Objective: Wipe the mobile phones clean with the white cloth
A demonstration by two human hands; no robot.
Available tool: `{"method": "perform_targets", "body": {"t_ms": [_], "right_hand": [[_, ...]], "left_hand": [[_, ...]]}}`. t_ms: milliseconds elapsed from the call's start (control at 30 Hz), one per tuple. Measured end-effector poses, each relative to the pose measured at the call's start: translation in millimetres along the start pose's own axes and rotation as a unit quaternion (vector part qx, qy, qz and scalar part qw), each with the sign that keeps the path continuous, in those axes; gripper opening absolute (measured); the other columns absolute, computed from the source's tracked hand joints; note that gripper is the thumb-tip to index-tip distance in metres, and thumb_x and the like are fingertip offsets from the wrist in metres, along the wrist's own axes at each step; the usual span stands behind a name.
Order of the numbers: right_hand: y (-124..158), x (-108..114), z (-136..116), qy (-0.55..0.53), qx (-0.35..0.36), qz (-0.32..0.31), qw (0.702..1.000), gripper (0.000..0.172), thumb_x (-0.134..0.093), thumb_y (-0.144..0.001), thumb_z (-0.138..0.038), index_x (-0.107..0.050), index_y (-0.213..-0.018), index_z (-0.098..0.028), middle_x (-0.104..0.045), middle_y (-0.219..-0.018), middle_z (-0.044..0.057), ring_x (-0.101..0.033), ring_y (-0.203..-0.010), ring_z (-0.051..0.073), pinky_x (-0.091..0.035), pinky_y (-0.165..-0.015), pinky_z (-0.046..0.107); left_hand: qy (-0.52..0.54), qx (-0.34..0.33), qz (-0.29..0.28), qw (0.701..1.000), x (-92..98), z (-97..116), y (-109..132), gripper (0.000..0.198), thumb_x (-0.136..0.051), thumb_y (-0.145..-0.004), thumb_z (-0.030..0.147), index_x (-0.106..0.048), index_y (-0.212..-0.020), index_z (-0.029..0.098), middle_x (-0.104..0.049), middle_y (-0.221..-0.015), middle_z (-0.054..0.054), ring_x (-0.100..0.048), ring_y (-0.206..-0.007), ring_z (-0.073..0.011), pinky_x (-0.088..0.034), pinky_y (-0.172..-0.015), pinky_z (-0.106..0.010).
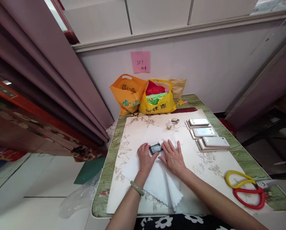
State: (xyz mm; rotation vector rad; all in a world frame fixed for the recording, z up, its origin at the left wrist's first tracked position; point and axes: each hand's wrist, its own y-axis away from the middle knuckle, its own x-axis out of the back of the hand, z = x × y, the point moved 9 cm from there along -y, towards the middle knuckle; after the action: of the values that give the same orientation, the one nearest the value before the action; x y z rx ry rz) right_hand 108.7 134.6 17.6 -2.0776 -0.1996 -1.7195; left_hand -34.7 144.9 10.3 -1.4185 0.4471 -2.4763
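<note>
A small black phone-like device with a glassy screen lies face up on a white cloth with a zigzag edge. My left hand, a green bangle at its wrist, grips the device's left side between thumb and bent fingers. With fingers spread, my right hand lies flat on the cloth, its fingertips close to the device's right end; whether they touch it I cannot tell. A small white-capped bottle and a pair of glasses are just beyond my hands.
Several phones lie stacked at the right. Scissors with yellow and red handles lie near the right front corner. At the back stand an orange bag, a yellow bag and a brown paper bag. Floral paper covers the table.
</note>
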Motion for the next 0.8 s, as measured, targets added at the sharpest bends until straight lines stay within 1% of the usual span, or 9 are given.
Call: {"method": "perform_targets", "body": {"t_ms": [67,133,233,300,367,467,533,700,800], "right_hand": [[8.7,-0.7,-1.9,0.0,0.021,-0.005,1.0,0.062,-0.033,-0.096,-0.055,-0.041,-0.144,-0.017,-0.042,-0.147,0.009,-0.023,-0.143,0.03,0.006,-0.115,0.061],[11.4,-0.6,6.9,0.006,0.021,-0.009,1.0,0.061,-0.032,-0.097,-0.055,-0.04,-0.145,-0.019,-0.043,-0.147,0.008,-0.023,-0.143,0.03,0.006,-0.114,0.062],[5.3,2.9,32.2,0.022,-0.03,-0.009,0.999,0.058,-0.03,-0.098,-0.052,-0.042,-0.143,-0.019,-0.045,-0.146,0.009,-0.024,-0.142,0.031,0.007,-0.112,0.065],[2.0,5.7,38.9,0.031,-0.058,-0.006,0.998,0.058,-0.031,-0.098,-0.052,-0.044,-0.142,-0.017,-0.046,-0.145,0.011,-0.025,-0.142,0.032,0.007,-0.112,0.065],[3.2,6.7,28.4,0.029,-0.051,-0.006,0.998,0.059,-0.033,-0.097,-0.053,-0.046,-0.141,-0.016,-0.047,-0.144,0.012,-0.024,-0.142,0.034,0.006,-0.113,0.065],[10.3,4.1,-5.5,0.005,0.016,-0.011,1.0,0.058,-0.035,-0.096,-0.053,-0.046,-0.141,-0.018,-0.046,-0.145,0.009,-0.023,-0.143,0.031,0.006,-0.115,0.061],[12.5,2.1,-17.2,-0.009,0.043,-0.015,0.999,0.057,-0.034,-0.097,-0.053,-0.044,-0.142,-0.02,-0.046,-0.145,0.006,-0.022,-0.143,0.029,0.005,-0.116,0.06],[3.3,3.1,6.7,-0.006,-0.017,-0.009,1.0,0.053,-0.035,-0.098,-0.05,-0.044,-0.142,-0.023,-0.047,-0.144,0.004,-0.027,-0.141,0.031,0.006,-0.114,0.064],[3.5,2.8,2.5,-0.005,0.019,-0.013,1.0,0.053,-0.035,-0.097,-0.051,-0.044,-0.142,-0.024,-0.048,-0.144,0.004,-0.024,-0.142,0.03,0.004,-0.115,0.062]], "left_hand": [[0.008,-0.001,-0.005,1.0,0.5,0.7,-1.1,0.039,-0.075,-0.071,0.04,-0.062,-0.103,0.019,-0.06,-0.117,-0.012,-0.052,-0.114,-0.0281,-0.037,-0.1,-0.046],[0.011,-0.005,-0.019,1.0,-0.3,2.9,-2.1,0.04,-0.075,-0.072,0.039,-0.064,-0.106,0.021,-0.06,-0.12,-0.011,-0.052,-0.116,-0.0278,-0.036,-0.1,-0.046],[0.01,-0.035,-0.065,0.997,-5.5,11.3,-1.9,0.041,-0.072,-0.075,0.038,-0.063,-0.113,0.026,-0.058,-0.128,-0.01,-0.049,-0.122,-0.0281,-0.03,-0.106,-0.05],[0.007,-0.051,-0.089,0.995,-8.3,16.0,-0.9,0.042,-0.071,-0.076,0.037,-0.062,-0.116,0.028,-0.056,-0.132,-0.009,-0.046,-0.125,-0.0279,-0.024,-0.109,-0.052],[0.003,-0.05,-0.095,0.994,-8.7,17.2,-0.5,0.042,-0.069,-0.077,0.037,-0.061,-0.117,0.028,-0.055,-0.133,-0.009,-0.045,-0.126,-0.0276,-0.021,-0.111,-0.052],[0.004,-0.043,-0.093,0.995,-8.1,16.8,-0.6,0.037,-0.065,-0.08,0.035,-0.062,-0.116,0.027,-0.056,-0.131,-0.009,-0.045,-0.126,-0.0267,-0.022,-0.111,-0.051],[0.007,-0.045,-0.091,0.995,-7.8,16.9,-0.6,0.035,-0.064,-0.081,0.034,-0.062,-0.115,0.026,-0.057,-0.13,-0.008,-0.046,-0.125,-0.0259,-0.023,-0.11,-0.05],[0.006,-0.054,-0.083,0.995,-6.9,17.2,-0.6,0.039,-0.068,-0.078,0.035,-0.061,-0.116,0.027,-0.057,-0.129,-0.008,-0.047,-0.124,-0.0256,-0.024,-0.11,-0.049],[0.003,-0.05,-0.081,0.995,-6.7,16.7,-0.7,0.037,-0.067,-0.078,0.034,-0.062,-0.115,0.026,-0.058,-0.128,-0.009,-0.048,-0.124,-0.0262,-0.025,-0.109,-0.051]]}}
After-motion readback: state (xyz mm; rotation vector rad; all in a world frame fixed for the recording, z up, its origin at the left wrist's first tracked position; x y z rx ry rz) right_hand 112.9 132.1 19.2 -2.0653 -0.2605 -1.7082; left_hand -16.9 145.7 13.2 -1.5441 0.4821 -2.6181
